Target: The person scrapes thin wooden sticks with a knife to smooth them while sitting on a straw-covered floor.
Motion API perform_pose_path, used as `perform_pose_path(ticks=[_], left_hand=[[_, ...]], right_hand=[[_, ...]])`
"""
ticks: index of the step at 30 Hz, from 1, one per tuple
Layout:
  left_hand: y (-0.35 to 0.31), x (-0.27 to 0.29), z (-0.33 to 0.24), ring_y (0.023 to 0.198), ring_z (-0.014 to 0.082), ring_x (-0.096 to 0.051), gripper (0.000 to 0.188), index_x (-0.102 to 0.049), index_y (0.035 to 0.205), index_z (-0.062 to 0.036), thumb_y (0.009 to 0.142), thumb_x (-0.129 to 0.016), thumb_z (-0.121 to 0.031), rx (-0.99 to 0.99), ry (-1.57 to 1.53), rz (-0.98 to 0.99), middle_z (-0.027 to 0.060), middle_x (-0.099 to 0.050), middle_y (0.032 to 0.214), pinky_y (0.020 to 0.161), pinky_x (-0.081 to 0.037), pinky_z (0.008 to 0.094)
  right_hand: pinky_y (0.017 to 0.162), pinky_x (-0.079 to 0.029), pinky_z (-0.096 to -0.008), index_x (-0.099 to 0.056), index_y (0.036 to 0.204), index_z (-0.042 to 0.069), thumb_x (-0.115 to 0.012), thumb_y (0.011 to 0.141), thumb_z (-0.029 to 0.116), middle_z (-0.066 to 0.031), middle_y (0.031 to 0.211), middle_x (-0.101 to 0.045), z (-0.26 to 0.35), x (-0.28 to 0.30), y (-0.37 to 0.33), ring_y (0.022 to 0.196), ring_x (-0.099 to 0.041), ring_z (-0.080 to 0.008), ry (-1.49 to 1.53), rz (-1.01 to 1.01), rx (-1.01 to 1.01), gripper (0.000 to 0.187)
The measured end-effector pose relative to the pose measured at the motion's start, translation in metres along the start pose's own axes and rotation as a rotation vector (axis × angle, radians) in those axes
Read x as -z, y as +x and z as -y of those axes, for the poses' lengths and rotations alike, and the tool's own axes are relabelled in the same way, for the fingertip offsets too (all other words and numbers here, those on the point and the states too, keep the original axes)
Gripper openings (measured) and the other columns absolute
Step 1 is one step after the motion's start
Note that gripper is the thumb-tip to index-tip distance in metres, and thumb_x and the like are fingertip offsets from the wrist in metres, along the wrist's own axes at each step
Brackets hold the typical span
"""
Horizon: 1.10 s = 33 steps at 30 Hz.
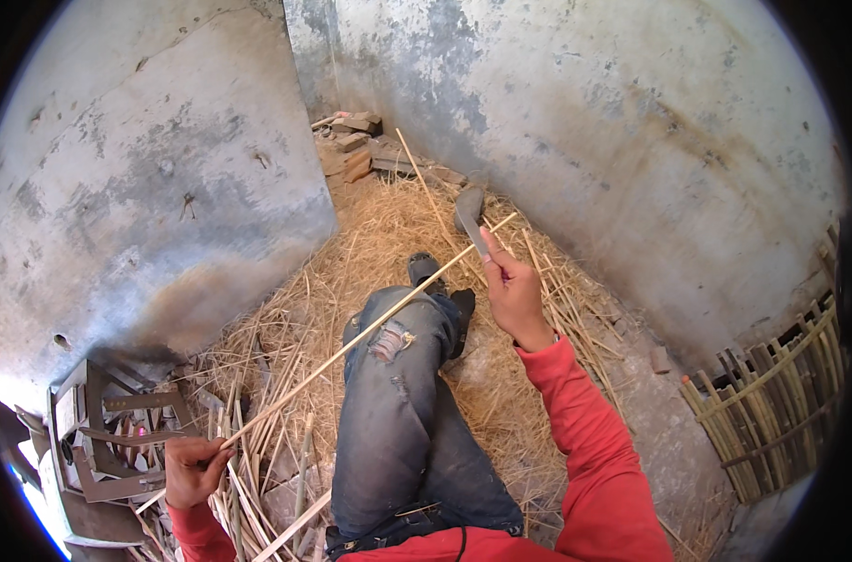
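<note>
My left hand [197, 468] is closed around the near end of a long thin pale stick [389, 315], perhaps a bamboo strip. The stick slants across my jeans up to the far right. In my right hand [517, 298] is a knife with a curved, hooked grey blade [473, 225], the index finger stretched along it. The blade crosses the stick near its far end; whether the edge bites into it I cannot tell. The knife's handle is hidden in my fist.
Straw and shavings [370, 225] cover the floor around my legs. Several loose sticks [248, 468] lie beside my left hand. A wooden frame [117, 440] stands at the left, a woven stick basket [777, 403] at the right. Bricks [356, 140] lie in the far wall corner.
</note>
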<state>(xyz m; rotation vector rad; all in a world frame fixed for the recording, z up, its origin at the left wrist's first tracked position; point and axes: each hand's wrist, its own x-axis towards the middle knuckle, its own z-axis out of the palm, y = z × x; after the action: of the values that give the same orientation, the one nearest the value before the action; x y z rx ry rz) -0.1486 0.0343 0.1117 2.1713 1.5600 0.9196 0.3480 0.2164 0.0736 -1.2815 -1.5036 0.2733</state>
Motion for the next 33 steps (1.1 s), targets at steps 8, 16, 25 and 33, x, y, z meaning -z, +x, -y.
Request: perform_pose_path(ticks=[8,16,25,33], left_hand=[[0.045,-0.037,-0.036,0.042,0.0198,-0.05,0.009,-0.076,0.092,0.0052,0.084,-0.078,0.001,-0.04,0.018,0.024,0.0137,-0.055,0.055,0.045,-0.036,0.0321],[0.092,-0.089,-0.08,0.043,0.0177,-0.043,0.01,-0.076,0.092,0.0034,0.091,-0.076,-0.007,0.001,-0.105,-0.005,0.0137,-0.05,0.054,0.046,-0.034,0.0333],[0.087,-0.09,-0.068,0.049,0.0076,-0.044,0.016,-0.076,0.096,0.0077,0.091,-0.077,-0.007,0.04,-0.216,0.049,0.007,-0.052,0.054,0.047,-0.034,0.0279],[0.039,-0.05,-0.021,0.049,0.0098,-0.052,0.013,-0.077,0.094,0.0064,0.086,-0.079,-0.004,0.068,-0.183,0.064,0.0115,-0.06,0.057,0.048,-0.039,0.0274]], right_hand=[[0.053,-0.041,-0.0278,-0.065,0.139,0.007,-0.061,0.1,0.009,-0.0099,0.065,-0.057,0.06,-0.025,-0.047,0.059,-0.045,-0.0051,0.178,0.276,0.05,0.039],[0.053,-0.043,-0.0322,-0.065,0.139,0.009,-0.061,0.097,0.006,-0.0178,0.065,-0.054,0.079,-0.011,-0.046,0.051,-0.048,-0.015,0.19,0.484,0.018,0.042],[0.052,-0.041,-0.0266,-0.063,0.143,0.012,-0.069,0.097,0.011,-0.0057,0.067,-0.06,0.066,-0.011,-0.046,0.052,-0.042,-0.0091,0.169,0.286,0.174,0.046],[0.05,-0.039,-0.0266,-0.062,0.144,0.01,-0.077,0.095,0.019,-0.0004,0.06,-0.051,0.037,-0.004,-0.001,0.056,-0.041,-0.0042,0.048,-0.033,0.172,0.052]])
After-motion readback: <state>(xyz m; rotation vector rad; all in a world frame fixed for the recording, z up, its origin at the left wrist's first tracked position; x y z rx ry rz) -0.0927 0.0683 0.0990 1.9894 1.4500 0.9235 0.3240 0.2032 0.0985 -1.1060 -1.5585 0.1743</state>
